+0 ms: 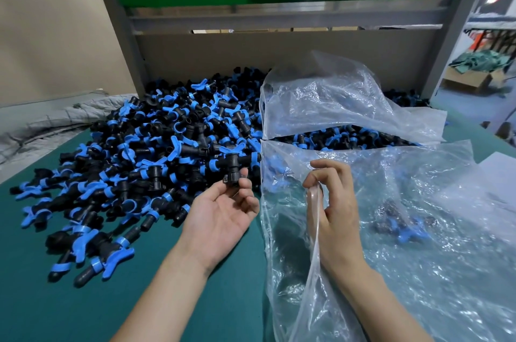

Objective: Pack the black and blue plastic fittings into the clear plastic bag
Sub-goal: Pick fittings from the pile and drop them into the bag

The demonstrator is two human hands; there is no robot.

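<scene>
L hand (223, 213) pinches fitting (233, 171); R hand (333, 202) grips bag (418, 258).

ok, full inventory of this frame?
loose fittings: many, black and blue, heaped on table, left and centre
held fitting: one, black and blue, above heap's near edge
near bag: one, clear, right of heap
bagged fittings: a few, black and blue, inside near bag
far bag: one, clear, over heap's right side
table: one, green
quilted cloth: one, grey, far left
cardboard box: one, brown, far right background
left hand: pinches held fitting
right hand: pinches near bag's edge
</scene>
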